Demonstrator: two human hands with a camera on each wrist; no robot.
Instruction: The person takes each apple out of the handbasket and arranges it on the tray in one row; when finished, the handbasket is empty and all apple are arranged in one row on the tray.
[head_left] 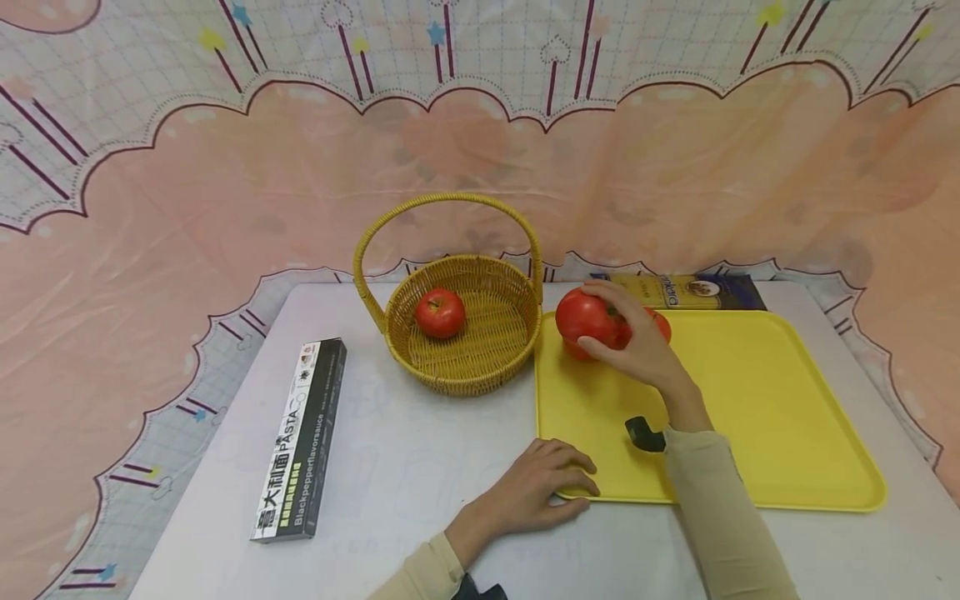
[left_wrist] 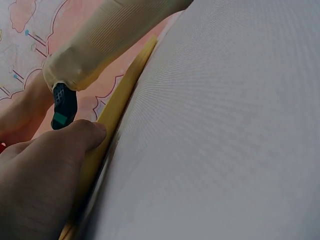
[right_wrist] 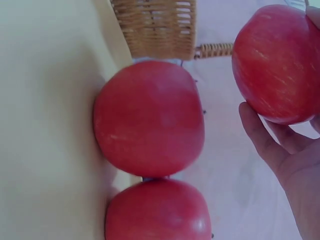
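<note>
My right hand (head_left: 643, 343) grips a red apple (right_wrist: 275, 65), raised over the left back part of a yellow tray (head_left: 765, 400). Two more red apples sit on the tray under and beside that hand; the right wrist view shows one apple (right_wrist: 150, 120) close to another apple (right_wrist: 160, 212). At the tray's front left corner, my left hand (head_left: 528, 487) rests with loosely bent fingers touching the edge. Left of the tray stands a woven basket (head_left: 468, 379) with a tall arched handle, and one red apple (head_left: 440, 313) lies inside it.
A black and white pasta box (head_left: 300, 442) lies on the left of the white table (head_left: 405, 467). Behind the tray lies a yellow and dark blue package (head_left: 675, 291). A patterned pink cloth (head_left: 300, 183) hangs at the back.
</note>
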